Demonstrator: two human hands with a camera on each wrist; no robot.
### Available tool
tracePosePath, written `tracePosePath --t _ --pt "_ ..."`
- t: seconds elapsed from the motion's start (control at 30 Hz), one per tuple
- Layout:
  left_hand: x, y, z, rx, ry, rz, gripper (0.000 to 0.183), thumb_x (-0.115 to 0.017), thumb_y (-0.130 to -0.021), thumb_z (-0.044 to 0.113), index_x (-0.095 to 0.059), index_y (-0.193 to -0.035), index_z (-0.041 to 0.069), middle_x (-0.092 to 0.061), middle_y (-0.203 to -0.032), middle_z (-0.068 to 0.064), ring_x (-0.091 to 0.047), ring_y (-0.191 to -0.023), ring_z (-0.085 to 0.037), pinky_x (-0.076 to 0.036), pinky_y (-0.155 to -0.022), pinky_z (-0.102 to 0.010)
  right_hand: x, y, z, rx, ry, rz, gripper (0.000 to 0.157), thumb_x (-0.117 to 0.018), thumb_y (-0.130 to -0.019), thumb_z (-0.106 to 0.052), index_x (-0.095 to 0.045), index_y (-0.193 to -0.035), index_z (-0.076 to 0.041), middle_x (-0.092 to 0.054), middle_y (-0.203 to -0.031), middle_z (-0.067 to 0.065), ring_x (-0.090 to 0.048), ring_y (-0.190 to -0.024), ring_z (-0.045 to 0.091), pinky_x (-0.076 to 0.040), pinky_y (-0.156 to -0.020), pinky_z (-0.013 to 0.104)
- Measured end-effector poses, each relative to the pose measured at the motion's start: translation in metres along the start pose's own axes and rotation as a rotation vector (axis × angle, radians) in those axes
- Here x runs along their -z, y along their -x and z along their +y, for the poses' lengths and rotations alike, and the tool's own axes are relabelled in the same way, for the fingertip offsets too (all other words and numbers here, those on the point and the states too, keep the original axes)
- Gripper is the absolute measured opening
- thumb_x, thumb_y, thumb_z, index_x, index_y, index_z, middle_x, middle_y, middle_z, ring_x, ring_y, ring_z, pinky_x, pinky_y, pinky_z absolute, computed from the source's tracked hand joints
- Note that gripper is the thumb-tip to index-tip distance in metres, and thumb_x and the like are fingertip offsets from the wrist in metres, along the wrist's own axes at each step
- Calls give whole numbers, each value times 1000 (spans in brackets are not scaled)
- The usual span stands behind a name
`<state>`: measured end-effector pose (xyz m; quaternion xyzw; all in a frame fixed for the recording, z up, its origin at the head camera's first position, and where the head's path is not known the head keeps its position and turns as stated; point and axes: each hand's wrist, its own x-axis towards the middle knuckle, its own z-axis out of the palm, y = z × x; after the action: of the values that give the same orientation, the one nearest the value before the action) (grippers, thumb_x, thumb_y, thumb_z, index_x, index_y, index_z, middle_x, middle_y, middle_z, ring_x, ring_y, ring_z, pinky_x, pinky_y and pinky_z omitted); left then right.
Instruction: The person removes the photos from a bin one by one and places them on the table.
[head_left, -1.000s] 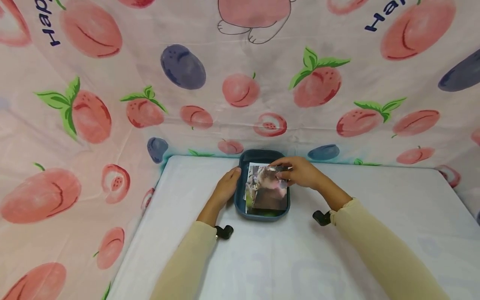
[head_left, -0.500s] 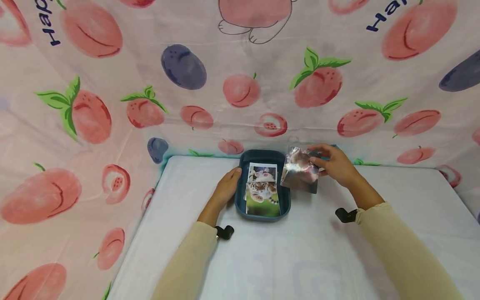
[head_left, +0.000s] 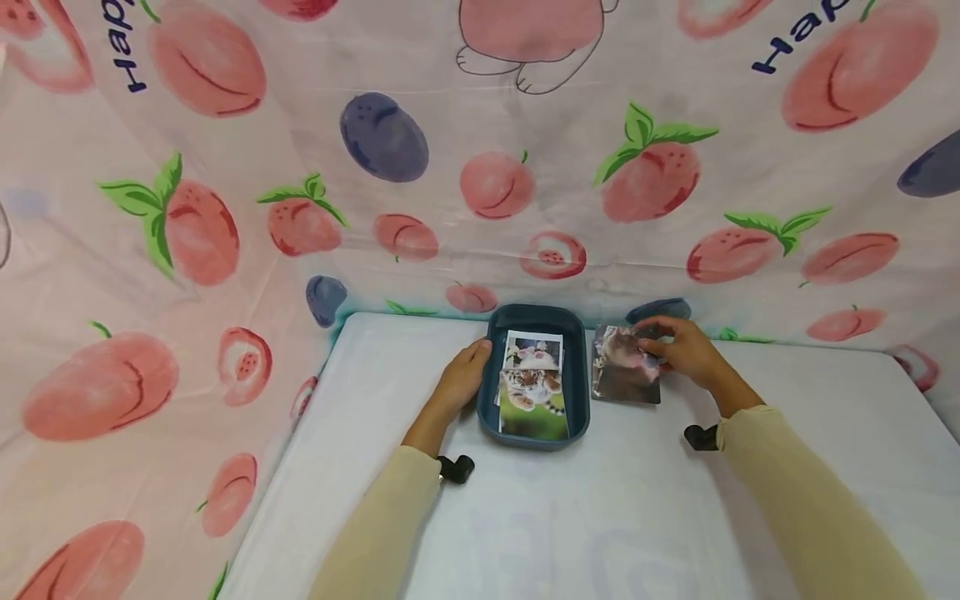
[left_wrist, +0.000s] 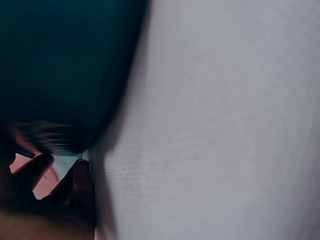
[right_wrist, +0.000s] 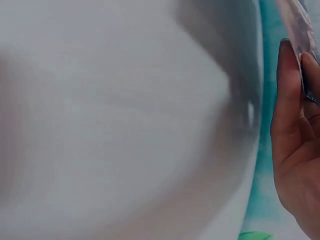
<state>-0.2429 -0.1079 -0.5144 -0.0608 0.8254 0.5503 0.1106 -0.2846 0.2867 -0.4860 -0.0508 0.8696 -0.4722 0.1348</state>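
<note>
My left hand (head_left: 459,379) holds the left side of a dark blue rectangular tray (head_left: 487,421), with the thumb at its rim. In the left wrist view, the fingers (left_wrist: 82,185) lie against the tray's dark side wall (left_wrist: 60,65). Inside the tray are photo cards, one with a tiger cub on green (head_left: 534,408) and one with a pale animal and flowers (head_left: 534,346). To the right of the tray, my right hand (head_left: 686,354) pinches a glossy photo card (head_left: 626,371) by its right edge. That card's edge (right_wrist: 295,30) also shows between thumb and fingers in the right wrist view.
A white-covered table (head_left: 555,525) lies under everything. Behind it and to its left hangs a pink cloth printed with fruit (head_left: 498,185). Black devices (head_left: 456,469) sit at both wrists. The tray stands close to the table's back edge.
My right hand has lifted the glossy card off the tray's cards and carried it right, then lower beside the tray. The tiger card is uncovered. My left hand stays at the tray.
</note>
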Motion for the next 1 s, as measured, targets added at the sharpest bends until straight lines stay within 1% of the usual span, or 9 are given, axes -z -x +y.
tracePosePath --t 0.13,0.3,0.43,0.53,0.63,0.8,0.87,1.0 --pt "-1 0 0 5 -9 0 64 -38 -103 65 -45 -156 28 -41 -163 -6 -32 -154 -30 -24 -126 -54 -9 -5 4 -4 28 4 38 -64 -102 -18 -59 -138 -5 -58 -121 25 -64 -77 17 -61 -63 35" --pt "-1 0 -1 -1 -15 0 65 -38 -104 65 -45 -156 27 -41 -163 -7 -32 -153 -31 -24 -126 -54 -15 -11 7 -10 120 38 37 -67 -100 -19 -62 -134 -5 -62 -116 23 -63 -76 19 -59 -61 33" --pt "1 0 0 -32 -19 1 62 -38 -105 61 -46 -155 26 -42 -162 -7 -33 -153 -30 -25 -126 -53 -16 -15 9 20 236 71 34 -71 -98 -19 -66 -127 -4 -66 -115 24 -64 -79 23 -56 -61 30" --pt "2 0 1 -45 -22 2 60 -38 -106 59 -46 -155 26 -42 -162 -7 -33 -153 -29 -25 -126 -52 -18 -16 9 52 306 97 31 -73 -95 -18 -70 -123 -3 -69 -116 25 -64 -86 27 -54 -63 29" --pt "3 0 -1 -41 -18 1 60 -38 -106 60 -45 -156 27 -42 -162 -7 -33 -153 -29 -25 -126 -52 -19 -18 9 63 339 118 31 -75 -94 -18 -71 -121 -3 -70 -116 25 -63 -89 30 -53 -63 30" --pt "3 -1 -3 -48 -18 4 60 -37 -106 59 -46 -155 26 -42 -162 -8 -33 -153 -30 -25 -126 -52 -23 -18 11 54 383 135 33 -74 -94 -21 -72 -123 -3 -68 -122 25 -60 -98 33 -50 -74 36" --pt "2 -1 -3 -49 -20 5 60 -38 -106 58 -46 -155 26 -43 -162 -8 -34 -153 -30 -26 -126 -52 -23 -17 10 52 400 133 35 -74 -94 -22 -71 -124 -3 -67 -125 26 -60 -100 35 -50 -79 41" --pt "1 -2 -2 -51 -19 1 60 -37 -106 59 -46 -155 27 -43 -161 -8 -34 -152 -29 -26 -126 -51 -20 -16 10 70 422 134 37 -74 -95 -23 -70 -125 -2 -64 -128 28 -60 -106 40 -52 -87 53"
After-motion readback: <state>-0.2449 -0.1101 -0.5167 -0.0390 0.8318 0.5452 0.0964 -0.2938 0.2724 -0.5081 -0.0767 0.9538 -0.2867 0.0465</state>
